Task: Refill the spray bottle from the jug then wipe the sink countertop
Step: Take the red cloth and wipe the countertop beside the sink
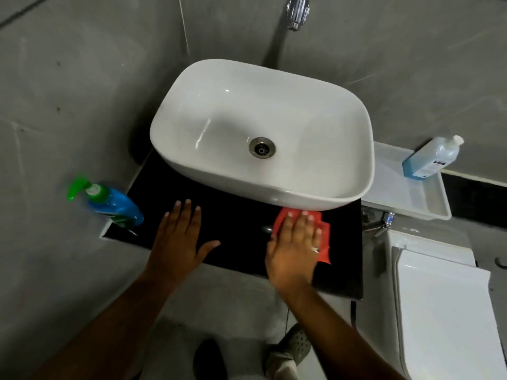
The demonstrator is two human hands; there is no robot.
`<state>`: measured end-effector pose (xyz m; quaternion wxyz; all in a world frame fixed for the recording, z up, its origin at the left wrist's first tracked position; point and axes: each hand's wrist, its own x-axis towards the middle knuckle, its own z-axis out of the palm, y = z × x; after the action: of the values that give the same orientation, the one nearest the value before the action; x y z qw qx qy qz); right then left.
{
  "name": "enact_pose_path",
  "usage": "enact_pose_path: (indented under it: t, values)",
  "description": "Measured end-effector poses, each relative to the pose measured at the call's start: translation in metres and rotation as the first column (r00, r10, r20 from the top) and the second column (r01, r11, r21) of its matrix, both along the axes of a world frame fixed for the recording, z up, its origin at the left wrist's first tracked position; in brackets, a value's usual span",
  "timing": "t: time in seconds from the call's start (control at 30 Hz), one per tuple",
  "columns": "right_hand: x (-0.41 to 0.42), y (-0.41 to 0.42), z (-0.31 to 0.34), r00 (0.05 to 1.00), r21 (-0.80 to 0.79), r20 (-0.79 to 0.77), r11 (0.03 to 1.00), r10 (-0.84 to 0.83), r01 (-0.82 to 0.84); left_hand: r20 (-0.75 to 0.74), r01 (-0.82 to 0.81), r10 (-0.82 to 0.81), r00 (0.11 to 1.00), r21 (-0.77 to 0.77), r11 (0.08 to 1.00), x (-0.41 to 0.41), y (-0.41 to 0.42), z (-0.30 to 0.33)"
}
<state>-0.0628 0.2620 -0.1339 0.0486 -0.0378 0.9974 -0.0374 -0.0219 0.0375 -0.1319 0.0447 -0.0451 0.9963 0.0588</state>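
Observation:
A blue spray bottle [112, 201] with a green trigger stands at the left end of the black countertop [233, 215]. My left hand [179, 237] lies flat on the countertop with fingers straight and spread. My right hand [295, 248] presses a red cloth [323, 237] flat against the countertop, just in front of the white basin [263, 133]. A jug [432, 157] of blue liquid with a white cap stands in a white tray [428, 204] to the right of the basin.
A chrome tap [297, 10] sticks out of the grey wall above the basin. A white toilet cistern [444, 305] stands at the lower right, with a chrome valve [384, 220] beside it. My feet are on the grey floor below.

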Motion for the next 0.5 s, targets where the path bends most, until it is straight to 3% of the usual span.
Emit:
enact_pose_path:
  t: [0.13,0.27,0.4,0.5]
  values:
    - [0.031,-0.061,0.002,0.962,-0.054,-0.008,0.96,0.274,-0.274,-0.015,-0.014,0.014,1.0,0.013,1.0,0.001,-0.002,0.002]
    - [0.043,0.005,0.003,0.886,-0.107,-0.058,0.879,0.461,-0.465,0.003,-0.022,0.022,1.0,0.005,1.0,0.001,-0.001,0.009]
    - [0.053,0.109,-0.001,0.952,-0.05,-0.023,0.951,0.304,-0.305,0.026,0.007,-0.008,1.0,0.015,1.0,0.0,0.002,0.012]
    - [0.04,0.142,0.004,0.989,-0.038,-0.024,0.988,0.146,-0.147,0.036,0.036,-0.035,0.999,-0.007,0.999,-0.002,-0.001,0.011]
